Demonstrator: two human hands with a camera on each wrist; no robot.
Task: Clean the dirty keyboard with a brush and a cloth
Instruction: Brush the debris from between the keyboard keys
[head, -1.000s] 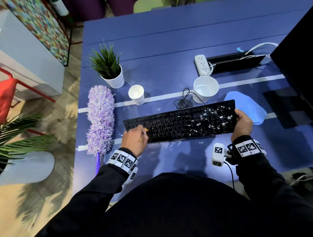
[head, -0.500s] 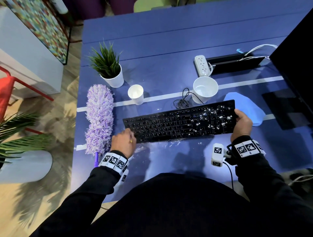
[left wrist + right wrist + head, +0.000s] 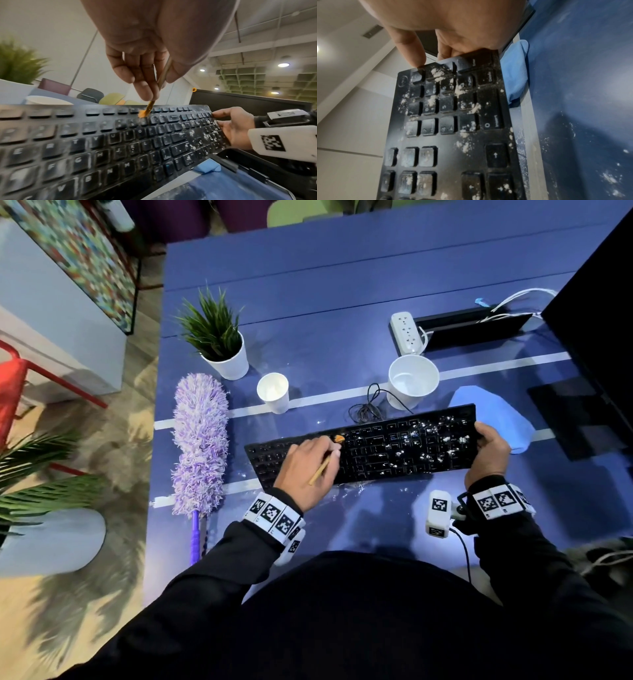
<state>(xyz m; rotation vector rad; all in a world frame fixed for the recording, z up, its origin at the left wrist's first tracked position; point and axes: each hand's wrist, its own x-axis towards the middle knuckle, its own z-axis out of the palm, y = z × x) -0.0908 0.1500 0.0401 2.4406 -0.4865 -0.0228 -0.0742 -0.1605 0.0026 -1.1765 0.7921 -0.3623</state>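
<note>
A black keyboard (image 3: 394, 450) lies tilted on the blue desk, its right half speckled with white powder (image 3: 462, 92). My left hand (image 3: 308, 463) pinches a thin wooden brush (image 3: 320, 470) whose orange bristles (image 3: 143, 113) touch the upper key rows near the keyboard's middle. My right hand (image 3: 489, 450) grips the keyboard's right end, thumb on top by the number pad (image 3: 447, 102). A folded blue cloth (image 3: 493, 416) lies on the desk just behind that end, partly hidden by the keyboard (image 3: 517, 75).
A purple fluffy duster (image 3: 200, 440) lies left of the keyboard. Behind it stand a small paper cup (image 3: 274, 392), a larger white cup (image 3: 412, 380), a potted plant (image 3: 219, 344) and a power strip (image 3: 406, 332). A dark monitor (image 3: 596, 302) stands at right. Powder crumbs dot the desk (image 3: 363, 491).
My left hand has moved with the brush from the keyboard's lower left corner up and right to the upper rows near its middle. The right hand keeps its grip on the right end.
</note>
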